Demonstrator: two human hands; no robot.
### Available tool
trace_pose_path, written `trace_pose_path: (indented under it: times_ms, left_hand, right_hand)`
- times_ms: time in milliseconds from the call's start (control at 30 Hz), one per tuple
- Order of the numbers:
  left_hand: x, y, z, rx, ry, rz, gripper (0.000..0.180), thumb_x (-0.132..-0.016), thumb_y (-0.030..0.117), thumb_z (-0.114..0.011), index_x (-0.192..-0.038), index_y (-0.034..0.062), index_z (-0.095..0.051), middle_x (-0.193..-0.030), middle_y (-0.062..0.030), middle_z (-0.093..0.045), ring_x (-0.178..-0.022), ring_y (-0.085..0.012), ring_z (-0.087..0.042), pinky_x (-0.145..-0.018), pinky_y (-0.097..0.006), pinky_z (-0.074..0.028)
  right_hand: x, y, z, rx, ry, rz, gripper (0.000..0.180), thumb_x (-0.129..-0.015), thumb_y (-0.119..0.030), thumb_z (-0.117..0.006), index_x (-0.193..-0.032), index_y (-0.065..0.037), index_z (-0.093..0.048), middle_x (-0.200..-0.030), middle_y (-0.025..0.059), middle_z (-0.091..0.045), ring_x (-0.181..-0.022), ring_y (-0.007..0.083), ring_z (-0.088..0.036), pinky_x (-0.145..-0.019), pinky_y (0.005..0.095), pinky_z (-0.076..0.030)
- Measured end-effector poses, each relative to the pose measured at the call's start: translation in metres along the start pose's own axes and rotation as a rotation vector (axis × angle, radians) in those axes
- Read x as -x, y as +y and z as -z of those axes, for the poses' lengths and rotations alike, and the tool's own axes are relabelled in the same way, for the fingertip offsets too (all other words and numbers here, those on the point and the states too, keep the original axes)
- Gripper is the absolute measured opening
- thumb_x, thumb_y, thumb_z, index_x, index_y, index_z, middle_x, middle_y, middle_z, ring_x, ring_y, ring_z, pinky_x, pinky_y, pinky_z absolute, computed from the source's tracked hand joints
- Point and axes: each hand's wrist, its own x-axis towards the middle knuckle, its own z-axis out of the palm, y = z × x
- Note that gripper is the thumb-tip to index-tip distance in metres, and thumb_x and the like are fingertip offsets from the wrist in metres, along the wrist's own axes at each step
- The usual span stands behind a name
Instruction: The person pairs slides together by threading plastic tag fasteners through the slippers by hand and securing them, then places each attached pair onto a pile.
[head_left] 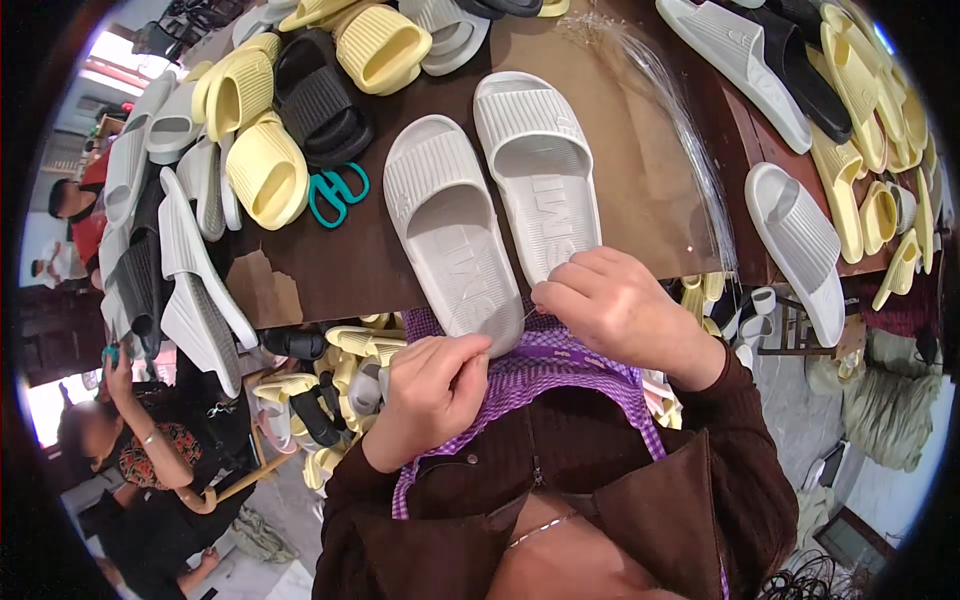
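Note:
A pair of light grey slide sandals lies side by side on the brown tabletop in front of me, toes pointing away. My left hand (428, 395) is closed at the heel of the left slide (440, 190). Its thumb and forefinger press together there, and what they pinch is hidden. My right hand (610, 305) is closed beside the heel of the right slide (545, 155). Between its thumb and forefinger is a thin strand, faintly visible near the gap between the heels. Teal-handled scissors (338, 193) lie left of the pair.
A bundle of clear plastic strands (690, 130) lies along the table's right side. Yellow, black and grey slides are heaped at the left, including a yellow slide (266, 170). Another grey slide (797, 250) rests at the right edge. At the lower left, a co-worker (150, 470) raises one hand.

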Motion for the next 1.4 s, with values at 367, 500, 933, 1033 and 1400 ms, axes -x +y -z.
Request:
trace_pose_path:
  times_ms: [367,500,933,1033,1400]
  left_hand:
    - [-0.015,-0.008,-0.013,-0.399,0.047,-0.143,0.014,-0.073,-0.003,-0.06,-0.087,-0.0012,-0.059,-0.068,-0.0119,-0.055,-0.059,-0.0268,-0.055,-0.055,-0.035,-0.043]
    - [-0.013,-0.005,-0.022,-0.44,-0.035,-0.15,0.017,-0.074,0.001,-0.06,-0.09,0.0006,-0.058,-0.067,-0.011,-0.053,-0.059,-0.0262,-0.054,-0.055,-0.035,-0.043]
    - [-0.053,-0.043,-0.041,-0.705,-0.017,-0.128,0.007,-0.077,0.006,-0.057,-0.08,0.0029,-0.052,-0.067,-0.0101,-0.051,-0.061,-0.0264,-0.056,-0.056,-0.035,-0.045]
    - [-0.067,-0.059,-0.043,-0.76,0.048,-0.154,0.007,-0.069,0.003,-0.053,-0.072,0.0058,-0.047,-0.068,-0.0082,-0.049,-0.063,-0.0237,-0.056,-0.059,-0.033,-0.045]
    - [-0.084,-0.087,-0.045,-0.664,0.145,-0.229,0.01,-0.072,0.0,-0.05,-0.081,0.0012,-0.051,-0.081,-0.0152,-0.054,-0.075,-0.0307,-0.057,-0.067,-0.037,-0.047]
  right_hand:
    - [-0.034,0.051,-0.002,0.248,-0.041,0.006,0.013,-0.064,-0.005,-0.057,-0.075,-0.003,-0.05,-0.072,0.0111,-0.054,-0.073,0.0281,-0.057,-0.065,0.037,-0.046]
    - [-0.047,0.058,0.001,0.232,-0.032,-0.048,0.009,-0.068,-0.005,-0.053,-0.074,-0.002,-0.049,-0.074,0.0117,-0.054,-0.076,0.03,-0.056,-0.068,0.0381,-0.045]
    - [-0.053,0.062,-0.014,0.288,-0.047,-0.206,0.022,-0.074,-0.004,-0.049,-0.094,0.0,-0.055,-0.086,0.0145,-0.057,-0.086,0.0303,-0.056,-0.076,0.0374,-0.046]
    - [-0.05,0.055,-0.003,0.174,-0.004,-0.226,0.028,-0.076,-0.002,-0.049,-0.103,0.001,-0.057,-0.093,0.0169,-0.06,-0.088,0.0311,-0.059,-0.078,0.0354,-0.047]
    - [-0.081,0.154,0.015,0.127,0.071,-0.68,0.026,-0.085,-0.019,-0.054,-0.095,0.005,-0.06,-0.082,0.0223,-0.062,-0.078,0.0343,-0.061,-0.071,0.0349,-0.047]
